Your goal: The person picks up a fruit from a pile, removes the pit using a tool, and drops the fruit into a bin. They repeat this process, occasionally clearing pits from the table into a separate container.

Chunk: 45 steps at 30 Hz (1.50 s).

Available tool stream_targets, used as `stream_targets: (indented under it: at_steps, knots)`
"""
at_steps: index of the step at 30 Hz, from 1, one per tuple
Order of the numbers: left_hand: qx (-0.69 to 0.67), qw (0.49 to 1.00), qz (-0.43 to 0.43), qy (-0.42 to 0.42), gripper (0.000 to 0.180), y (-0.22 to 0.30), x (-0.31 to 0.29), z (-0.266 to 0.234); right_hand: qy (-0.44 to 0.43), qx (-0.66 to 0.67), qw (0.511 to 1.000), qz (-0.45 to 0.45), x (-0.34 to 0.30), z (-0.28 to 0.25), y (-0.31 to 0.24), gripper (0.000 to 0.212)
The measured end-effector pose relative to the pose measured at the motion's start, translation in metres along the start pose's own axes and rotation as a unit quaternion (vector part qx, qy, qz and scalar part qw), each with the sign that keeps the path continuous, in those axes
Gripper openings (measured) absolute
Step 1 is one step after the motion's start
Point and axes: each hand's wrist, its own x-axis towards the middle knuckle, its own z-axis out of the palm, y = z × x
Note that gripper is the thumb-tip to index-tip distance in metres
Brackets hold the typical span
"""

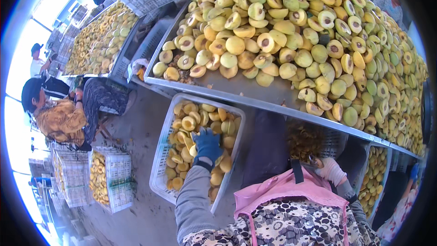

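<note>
The left hand [208,147], in a blue glove, is spreading its fingers [202,133] loosely over fruit halves [188,123]; whether they are gripping any, I cannot tell. Those halves are lying around and beneath the fingers, yellow to greenish, rounded, several showing hollow cut cups. A white plastic crate [161,155] is enclosing them. Ahead of the fingers, a metal-edged surface [227,82] is carrying a heap [277,27] of similar halves, many showing brown centres. To their right, the right hand [331,172], pale-covered, is showing near brown scraps [304,142], its grip unclear.
</note>
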Motion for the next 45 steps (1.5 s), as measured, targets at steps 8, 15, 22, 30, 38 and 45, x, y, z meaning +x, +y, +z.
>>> stream_targets:
  at_steps: [8, 15, 22, 30, 38, 45]
  knots:
    - [-0.109, 0.987, -0.115, 0.027, 0.056, -0.061, -0.133, 0.067, 0.035, 0.007, 0.997, -0.074, -0.002, -0.003, -0.004, 0.022]
    - [-0.070, 0.954, -0.254, -0.142, 0.071, -0.114, -0.212, 0.080, 0.045, 0.107, 0.993, 0.010, -0.039, -0.023, -0.016, 0.017]
    - [-0.131, 0.968, -0.064, 0.206, 0.066, -0.054, -0.158, 0.093, 0.048, -0.037, 0.996, -0.059, -0.032, -0.016, -0.022, 0.027]
    - [-0.060, 0.986, -0.141, -0.060, 0.073, -0.089, -0.135, 0.128, 0.009, -0.092, 0.995, 0.032, -0.044, -0.015, -0.011, 0.034]
    - [-0.041, 0.951, -0.274, -0.135, 0.055, -0.164, -0.130, 0.071, 0.052, -0.073, 0.996, 0.011, -0.053, -0.023, -0.020, 0.030]
    - [-0.231, 0.841, 0.132, 0.471, 0.042, -0.026, -0.014, -0.124, 0.051, -0.036, 0.998, -0.016, -0.028, -0.032, -0.021, 0.031]
